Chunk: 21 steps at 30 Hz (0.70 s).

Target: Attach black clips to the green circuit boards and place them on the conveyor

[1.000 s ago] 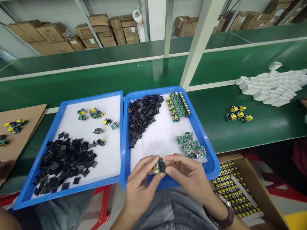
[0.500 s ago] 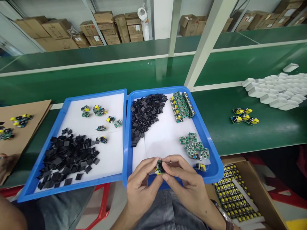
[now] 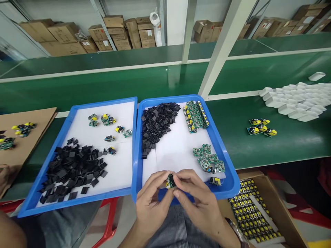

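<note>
Right hand (image 3: 198, 198) now against circuit board (image 3: 170, 181)

We hold our two bare hands close together low in the view, thumbs nearest us and fingertips almost meeting. Our left hand (image 3: 154, 201) is bent into a pinch, its left index finger (image 3: 160, 178) arched above and its left thumb (image 3: 167, 203) angled up from below. Our right hand (image 3: 199, 199) mirrors it, the fingers curled inward, their tips gathered near the left ones, and the right thumb (image 3: 184, 200) pointing in beneath them. Our left forearm (image 3: 133, 236) rises from the bottom edge; our right wrist (image 3: 221, 229) slants in from the lower right.
</note>
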Motion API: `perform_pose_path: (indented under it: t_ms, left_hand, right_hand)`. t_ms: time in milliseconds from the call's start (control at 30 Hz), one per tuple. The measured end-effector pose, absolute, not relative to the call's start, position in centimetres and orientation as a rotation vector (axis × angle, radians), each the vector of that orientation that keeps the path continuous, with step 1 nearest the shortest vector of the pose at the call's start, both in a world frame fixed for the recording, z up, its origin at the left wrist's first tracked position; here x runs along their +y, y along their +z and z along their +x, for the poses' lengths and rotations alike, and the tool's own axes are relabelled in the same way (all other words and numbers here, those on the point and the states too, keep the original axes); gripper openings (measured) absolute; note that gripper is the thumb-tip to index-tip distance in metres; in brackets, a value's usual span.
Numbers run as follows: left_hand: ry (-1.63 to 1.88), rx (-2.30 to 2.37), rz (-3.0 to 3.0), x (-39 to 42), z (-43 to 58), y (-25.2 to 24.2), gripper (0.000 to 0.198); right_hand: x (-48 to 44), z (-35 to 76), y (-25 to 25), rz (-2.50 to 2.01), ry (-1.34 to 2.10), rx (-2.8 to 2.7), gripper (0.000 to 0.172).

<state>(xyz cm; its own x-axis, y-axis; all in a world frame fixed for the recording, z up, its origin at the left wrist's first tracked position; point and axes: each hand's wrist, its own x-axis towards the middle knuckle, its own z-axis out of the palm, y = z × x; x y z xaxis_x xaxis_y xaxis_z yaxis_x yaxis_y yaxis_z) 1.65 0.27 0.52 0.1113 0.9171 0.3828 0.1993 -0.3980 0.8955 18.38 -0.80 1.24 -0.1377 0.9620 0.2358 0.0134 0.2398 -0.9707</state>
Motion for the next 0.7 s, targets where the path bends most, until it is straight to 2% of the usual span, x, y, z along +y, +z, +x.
perform_pose_path:
  t_ms: [300,367,500,533,633,700]
  left_hand:
    - [1.375,1.153,1.520,0.0,1.9,0.5,0.056]
    - [1.326,1.132,1.494,0.0,1.6,0.6,0.056]
    - [1.187,0.872,1.470,0.5,1.0,1.2,0.059]
    - [1.161,0.815,1.473,0.7,0.9,1.4,0.060]
    - [1.102,0.772,1.505,0.9,0.8,1.8,0.060]
    - [1.064,0.780,1.523,0.8,0.8,1.8,0.061]
  right_hand:
    - [-0.9,18.1,1.9,-0.977,1.000,-1.555,0.065]
    - [-0.7,18.8,1.8,-0.963,1.107,-1.495,0.057]
    - [0.3,20.6,1.5,-0.920,1.486,-1.151,0.028]
    - [0.6,20.9,1.5,-0.894,1.583,-1.064,0.026]
    - [1.0,21.2,1.7,-0.783,1.813,-0.919,0.040]
    - [1.1,21.0,1.7,-0.742,1.893,-0.858,0.039]
